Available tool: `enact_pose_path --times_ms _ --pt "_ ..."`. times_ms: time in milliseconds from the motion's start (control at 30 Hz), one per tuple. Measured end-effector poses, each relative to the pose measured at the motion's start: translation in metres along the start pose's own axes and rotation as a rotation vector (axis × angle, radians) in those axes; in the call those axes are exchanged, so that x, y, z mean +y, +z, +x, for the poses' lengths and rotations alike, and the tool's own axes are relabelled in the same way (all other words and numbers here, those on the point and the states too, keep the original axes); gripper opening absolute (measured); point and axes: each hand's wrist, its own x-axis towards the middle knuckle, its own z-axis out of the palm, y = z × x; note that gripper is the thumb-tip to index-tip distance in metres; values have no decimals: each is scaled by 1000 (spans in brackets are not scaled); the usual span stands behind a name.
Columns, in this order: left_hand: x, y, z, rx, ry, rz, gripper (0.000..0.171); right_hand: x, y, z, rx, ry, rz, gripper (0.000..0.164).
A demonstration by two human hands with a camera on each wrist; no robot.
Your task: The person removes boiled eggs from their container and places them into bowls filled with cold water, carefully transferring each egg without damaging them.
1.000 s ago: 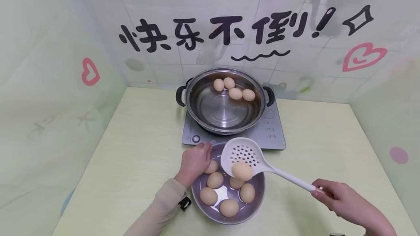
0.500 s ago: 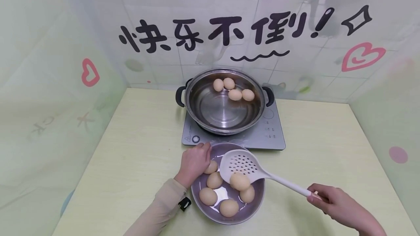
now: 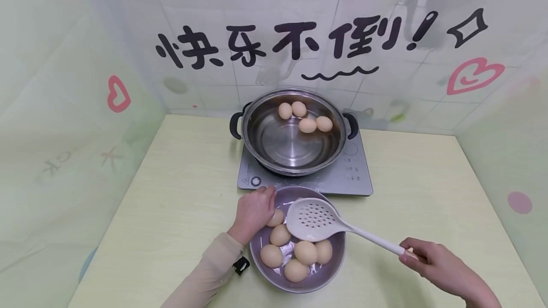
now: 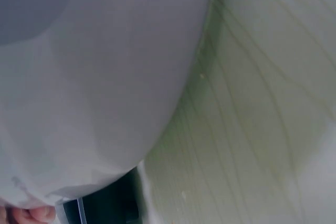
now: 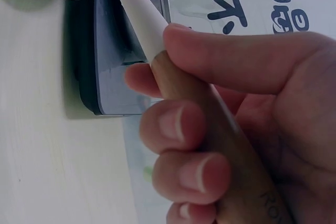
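My right hand (image 3: pixel 441 265) holds a white slotted spoon (image 3: pixel 314 220) by its wooden handle (image 5: pixel 181 82), fingers and thumb curled round it in the right wrist view. The perforated head carries nothing and lies over the right part of a purple-grey bowl (image 3: pixel 341 260). Inside the bowl are several brown eggs, with one egg (image 3: pixel 306 253) just below the spoon's front edge. My left hand (image 3: pixel 254 210) grips the bowl's left rim. The left wrist view is filled mostly by the bowl's outer wall (image 4: pixel 115 77), with fingertips (image 4: pixel 39 214) at the lower left.
Behind the bowl, a two-handled steel pot (image 3: pixel 274 156) stands on a grey induction cooker (image 3: pixel 359 175). Several eggs (image 3: pixel 307 125) lie in the pot towards its back right. A printed sheet (image 3: pixel 265 13) covers the back wall. Both sides have wall sheets too.
The spoon has come down towards the bowl. An egg at its near edge has slid off and now sits among the others. My left hand stays on the rim.
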Motion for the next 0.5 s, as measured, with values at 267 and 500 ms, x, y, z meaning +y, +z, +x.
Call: enact_pose_path --times_ms 267,500 --pt "0 -1 0 0 8 1 13 -4 -2 -1 79 35 -73 4" --pt "0 -1 0 6 12 1 12 -4 -3 -1 89 18 -68 8"
